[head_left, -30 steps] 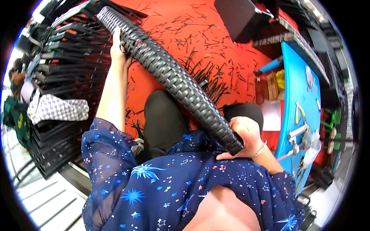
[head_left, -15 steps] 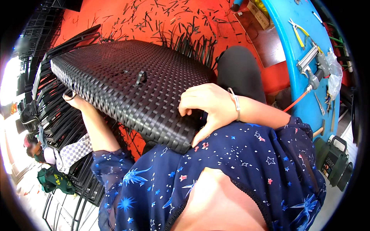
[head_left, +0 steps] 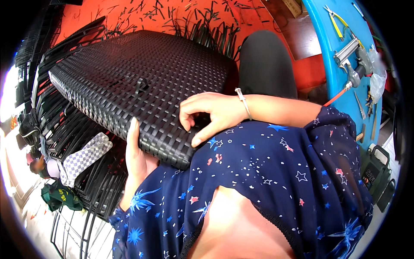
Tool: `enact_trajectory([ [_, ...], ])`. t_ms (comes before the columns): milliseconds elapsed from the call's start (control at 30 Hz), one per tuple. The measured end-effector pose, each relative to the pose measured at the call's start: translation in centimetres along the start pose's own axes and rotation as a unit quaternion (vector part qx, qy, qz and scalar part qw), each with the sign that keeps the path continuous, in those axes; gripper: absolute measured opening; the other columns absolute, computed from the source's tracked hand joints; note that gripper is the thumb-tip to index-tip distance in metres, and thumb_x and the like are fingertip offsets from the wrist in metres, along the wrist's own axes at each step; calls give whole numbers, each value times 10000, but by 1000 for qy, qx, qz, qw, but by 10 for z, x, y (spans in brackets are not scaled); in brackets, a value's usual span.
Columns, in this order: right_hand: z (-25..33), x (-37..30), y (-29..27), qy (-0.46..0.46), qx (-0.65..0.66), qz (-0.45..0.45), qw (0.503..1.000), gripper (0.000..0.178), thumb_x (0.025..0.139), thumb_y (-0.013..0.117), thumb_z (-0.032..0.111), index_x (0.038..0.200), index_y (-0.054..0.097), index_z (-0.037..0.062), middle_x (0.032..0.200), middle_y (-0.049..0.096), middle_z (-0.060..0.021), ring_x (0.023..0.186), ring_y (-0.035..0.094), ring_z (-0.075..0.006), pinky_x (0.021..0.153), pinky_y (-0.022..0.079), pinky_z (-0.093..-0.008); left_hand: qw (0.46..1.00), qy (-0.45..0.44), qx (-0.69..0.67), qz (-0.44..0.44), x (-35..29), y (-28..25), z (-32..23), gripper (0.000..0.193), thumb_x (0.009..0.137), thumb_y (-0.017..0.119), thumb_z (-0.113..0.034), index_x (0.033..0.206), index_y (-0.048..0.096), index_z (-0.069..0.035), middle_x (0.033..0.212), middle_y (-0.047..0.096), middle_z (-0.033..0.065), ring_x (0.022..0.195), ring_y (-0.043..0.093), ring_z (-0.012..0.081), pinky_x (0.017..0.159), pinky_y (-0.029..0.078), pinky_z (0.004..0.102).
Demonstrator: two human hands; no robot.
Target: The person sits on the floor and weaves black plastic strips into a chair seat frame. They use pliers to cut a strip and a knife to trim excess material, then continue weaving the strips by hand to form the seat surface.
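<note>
A black woven plastic rattan panel (head_left: 142, 56) lies tilted across my lap, its thick near edge toward my body. A short black strip loop (head_left: 141, 85) stands up from its weave. My left hand (head_left: 139, 153) grips the near edge close to the front corner, thumb up along the side, other fingers hidden beneath. My right hand (head_left: 211, 113) rests on top by the same corner, fingers curled inward and thumb against the edge. Whether a strip end lies under those fingers cannot be made out.
Loose black strips (head_left: 207, 36) fan out beyond the panel, with cut scraps on the red floor. On the right, a blue table (head_left: 321, 30) bears yellow-handled pliers (head_left: 335, 23) and an air stapler (head_left: 353, 64) on an orange hose. Black frames (head_left: 97, 185) stand at left beside a checkered cloth (head_left: 84, 159).
My left hand has slid along the panel's edge from its far left part to near the front corner. The panel and my right hand have shifted somewhat left.
</note>
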State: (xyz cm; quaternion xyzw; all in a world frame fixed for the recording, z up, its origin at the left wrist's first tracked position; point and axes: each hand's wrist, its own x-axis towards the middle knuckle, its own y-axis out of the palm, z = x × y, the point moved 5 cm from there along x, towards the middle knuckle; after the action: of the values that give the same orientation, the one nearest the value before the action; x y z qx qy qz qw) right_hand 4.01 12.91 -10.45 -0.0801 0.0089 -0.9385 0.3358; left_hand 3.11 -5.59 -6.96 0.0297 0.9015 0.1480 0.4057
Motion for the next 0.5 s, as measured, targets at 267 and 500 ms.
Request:
enact_trajectory([
  [267, 10, 20, 13, -68, -96, -2, 993, 390, 764, 807, 359, 920, 603, 66, 925, 594, -74, 906, 589, -267, 809, 466, -375, 999, 6, -30, 10, 17, -30, -33, 404, 959, 569, -246, 1258, 558, 26, 1188, 664, 154, 1095, 636, 289, 1014, 476, 439],
  [500, -36, 11, 9, -6, -134, -7, 991, 485, 821, 756, 365, 1156, 618, 43, 1157, 601, -146, 1116, 576, -322, 964, 468, -389, 995, 83, 28, -50, 31, -101, -102, 543, 860, 649, -311, 1248, 546, 55, 1148, 669, 195, 961, 692, 310, 887, 580, 427],
])
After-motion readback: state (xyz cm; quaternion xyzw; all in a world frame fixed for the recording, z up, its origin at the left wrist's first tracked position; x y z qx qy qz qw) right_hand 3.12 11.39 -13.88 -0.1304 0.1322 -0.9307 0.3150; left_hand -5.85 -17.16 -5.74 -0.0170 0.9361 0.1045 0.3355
